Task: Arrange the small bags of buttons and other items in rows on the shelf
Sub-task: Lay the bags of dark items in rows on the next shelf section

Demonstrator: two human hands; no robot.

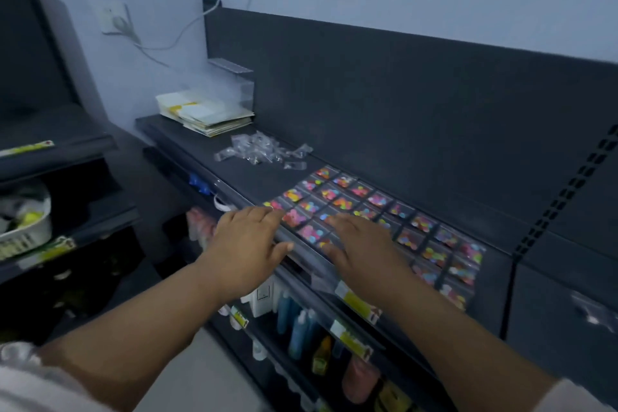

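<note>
1. The bags of coloured buttons lie flat in a grid of rows on the right half of the dark shelf. The grid runs from mid-shelf toward the right-hand upright.
2. I see the left hand palm down with its fingers straight, at the shelf's front edge. Its fingertips are at the nearest left bags and it grips nothing.
3. The right hand is also palm down and flat, fingers extended over the near rows, and it holds nothing. I cannot tell whether either palm presses on the bags or sits just above them.
4. A loose heap of clear bags sits on the same shelf, left of the grid and apart from it.
5. Further left is a stack of papers, with a clear plastic box behind it.
6. Bottles stand on the lower shelves, with yellow price labels on the rail above them.
7. A white basket sits on the neighbouring unit at far left.
</note>
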